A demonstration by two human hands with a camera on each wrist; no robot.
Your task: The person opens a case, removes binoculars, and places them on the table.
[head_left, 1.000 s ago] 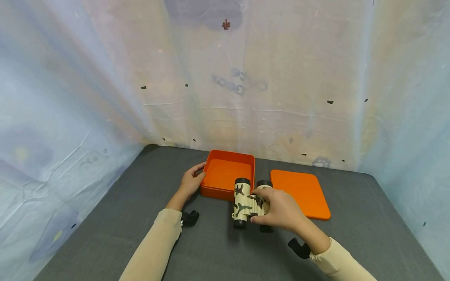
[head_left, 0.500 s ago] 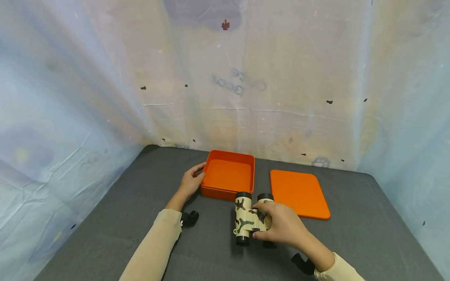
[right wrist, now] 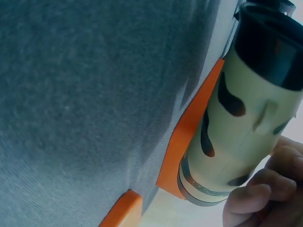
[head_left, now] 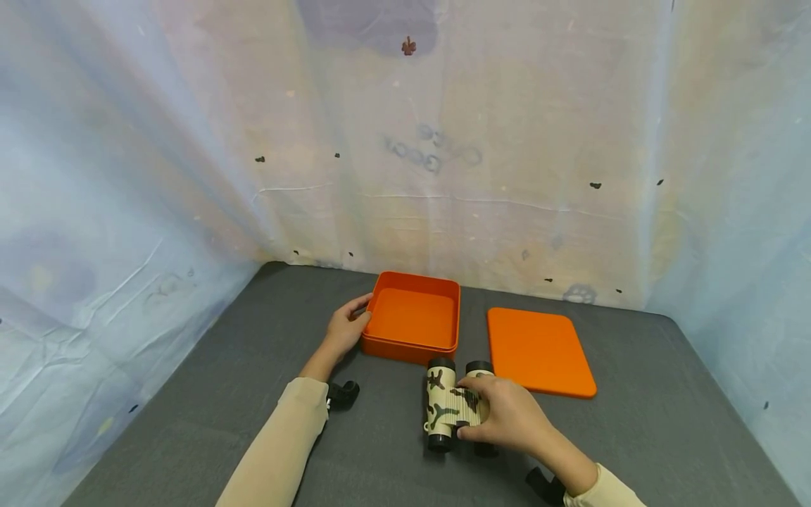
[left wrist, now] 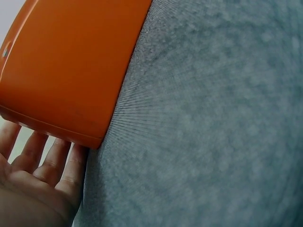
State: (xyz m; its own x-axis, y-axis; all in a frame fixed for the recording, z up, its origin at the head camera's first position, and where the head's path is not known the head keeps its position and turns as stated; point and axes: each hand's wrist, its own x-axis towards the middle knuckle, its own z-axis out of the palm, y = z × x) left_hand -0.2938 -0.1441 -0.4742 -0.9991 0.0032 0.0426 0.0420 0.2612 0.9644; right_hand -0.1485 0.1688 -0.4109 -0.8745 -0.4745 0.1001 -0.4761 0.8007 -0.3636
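In the head view, my right hand [head_left: 510, 415] grips a pair of camouflage-patterned binoculars [head_left: 441, 405] with black ends. Fingers bend over the middle and far side, with the thumb at the near side. The binoculars are at or just above the grey table, in front of an open orange box [head_left: 412, 313]. One cream barrel [right wrist: 236, 113] fills the right of the right wrist view; my palm is hidden there. My left hand [head_left: 345, 327] rests against the box's left side. In the left wrist view, its fingers [left wrist: 52, 158] lie fairly straight against the orange wall.
A flat orange lid [head_left: 541, 352] lies on the grey table [head_left: 380, 451] to the right of the box. Behind the table hangs a pale patterned curtain [head_left: 507, 141], with more of it on both sides. A black strap piece [head_left: 343, 395] sits at the left wrist.
My right hand has brought the binoculars back toward me and lower, away from the box's front edge. The left hand, the box and the lid stay in place.
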